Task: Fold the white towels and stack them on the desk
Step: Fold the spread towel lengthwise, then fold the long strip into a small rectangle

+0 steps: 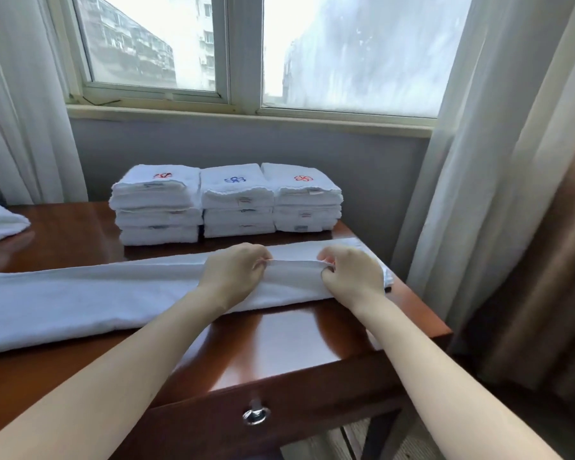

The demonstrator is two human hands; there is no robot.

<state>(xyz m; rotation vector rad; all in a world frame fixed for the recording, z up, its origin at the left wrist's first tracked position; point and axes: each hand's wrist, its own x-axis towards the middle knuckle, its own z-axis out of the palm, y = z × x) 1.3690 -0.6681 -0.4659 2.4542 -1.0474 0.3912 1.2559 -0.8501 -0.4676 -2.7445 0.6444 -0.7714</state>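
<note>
Towel (pixel 80 300) in left hand (pixel 233 275), right hand (pixel 354 275); labels (pixel 243 200) blurred

Soft, cool daylight; backlit from window (pixel 346 44).
Overexposed panes; pale sheen on desk (pixel 279 330) top; weak, soft-edged shadows; wide-angle bending at curtains (pixel 478 161); slight softness throughout; dim lower right corner.

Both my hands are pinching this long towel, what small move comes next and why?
Probably pull the pinched edge taut and lay it flat. The left hand and right hand pinch a raised ridge near the right end of the towel, which lies as a long strip across the desk, much longer than the stacks behind; an even edge helps before folding it shorter.
</note>
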